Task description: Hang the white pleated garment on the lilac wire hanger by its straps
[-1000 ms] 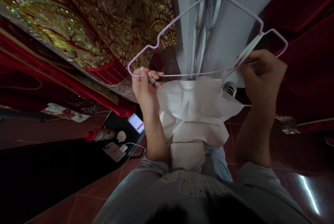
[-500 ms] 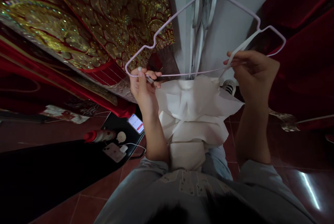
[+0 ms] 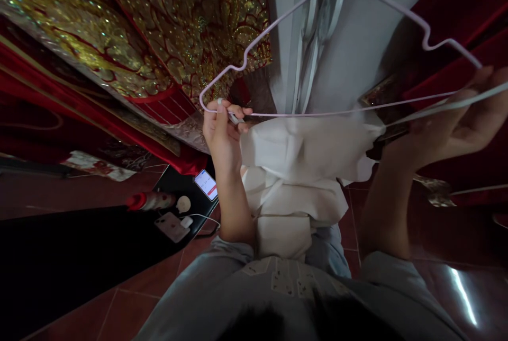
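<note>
The left hand (image 3: 223, 132) is pinching the lower left corner of a pink hanger (image 3: 293, 115), thumb on top and fingers curling beneath. The right hand (image 3: 468, 118) is reaching to the hanger's other end, a white strap (image 3: 476, 98) crossing it; blur and the picture's edge are hiding that grip, so I cannot fairly tell whether it is closing on anything. A white garment (image 3: 296, 193) is lying in folds over the person's lap, just below the hanger's bar. At left, a lit phone (image 3: 206, 184) and a red-capped bottle (image 3: 153, 200) are resting on a black worktop (image 3: 99, 251).
</note>
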`<action>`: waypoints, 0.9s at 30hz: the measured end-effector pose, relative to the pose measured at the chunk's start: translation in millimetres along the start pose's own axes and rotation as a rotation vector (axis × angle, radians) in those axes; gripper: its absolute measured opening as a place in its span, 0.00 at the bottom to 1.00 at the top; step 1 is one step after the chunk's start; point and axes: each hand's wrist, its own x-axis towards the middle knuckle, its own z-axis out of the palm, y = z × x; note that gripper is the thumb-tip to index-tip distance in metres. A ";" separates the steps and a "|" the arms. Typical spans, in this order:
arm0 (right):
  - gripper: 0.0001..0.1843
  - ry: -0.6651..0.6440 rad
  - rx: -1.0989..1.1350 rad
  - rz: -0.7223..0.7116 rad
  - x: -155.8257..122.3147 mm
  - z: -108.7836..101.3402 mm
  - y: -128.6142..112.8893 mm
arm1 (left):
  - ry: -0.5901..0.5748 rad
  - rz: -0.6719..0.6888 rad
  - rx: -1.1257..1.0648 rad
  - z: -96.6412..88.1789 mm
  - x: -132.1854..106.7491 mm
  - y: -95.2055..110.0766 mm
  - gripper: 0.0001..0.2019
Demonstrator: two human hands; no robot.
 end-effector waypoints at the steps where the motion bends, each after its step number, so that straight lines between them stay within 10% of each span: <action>1: 0.20 0.021 0.000 -0.002 -5.9 1.6 -13.4 | 0.001 -0.010 -0.002 0.0 0.2 -0.1 0.10; 8: 0.29 -0.842 -0.140 0.341 -15.8 6.4 -60.7 | -0.059 0.019 -0.027 -4.2 -3.3 -3.1 0.06; 18: 0.30 -0.821 -0.103 0.300 -35.8 3.3 -62.6 | 0.203 0.329 0.130 -41.5 19.7 9.7 0.13; 27: 0.31 -0.876 -0.110 0.347 -41.3 1.4 -57.9 | -0.248 0.164 0.452 1.1 56.6 50.3 0.11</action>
